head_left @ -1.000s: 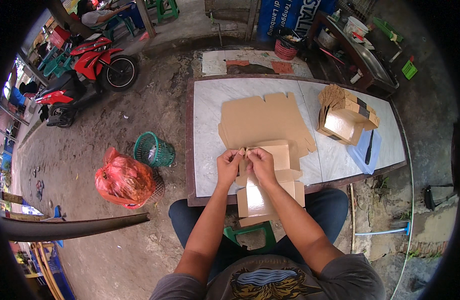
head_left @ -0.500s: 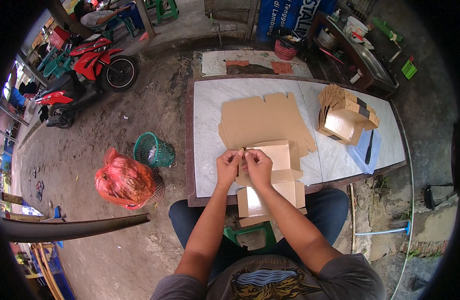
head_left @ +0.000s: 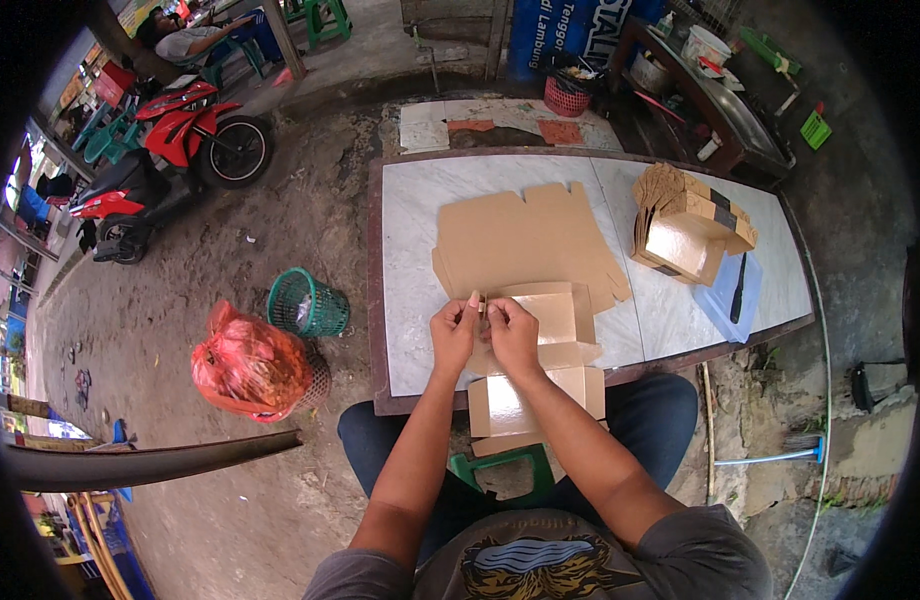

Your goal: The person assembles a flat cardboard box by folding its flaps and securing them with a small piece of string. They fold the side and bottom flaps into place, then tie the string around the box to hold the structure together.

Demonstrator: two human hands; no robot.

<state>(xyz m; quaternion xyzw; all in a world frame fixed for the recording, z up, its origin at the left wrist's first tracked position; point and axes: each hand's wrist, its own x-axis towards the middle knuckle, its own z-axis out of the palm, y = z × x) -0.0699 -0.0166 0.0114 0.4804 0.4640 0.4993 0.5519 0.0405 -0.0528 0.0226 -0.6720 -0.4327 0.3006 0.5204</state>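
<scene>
A partly folded brown cardboard box, shiny on the inside, lies at the table's near edge, its lid part hanging over my lap. My left hand is closed at its left corner, thumb and fingers pinching a cardboard flap. Close beside it, my right hand pinches the same corner with the fingertips. My fingers hide most of the flap. Beyond the hands, flat cardboard blanks lie on the table, partly under the box.
The pale tiled table also carries a bundle of folded boxes and a bluish plastic container with a black-handled knife on it. To the left stand a green basket, a red bag of waste and a red motorbike.
Both hands stay at the same corner with only slight finger movement. The box and the whole view have shifted very slightly.
</scene>
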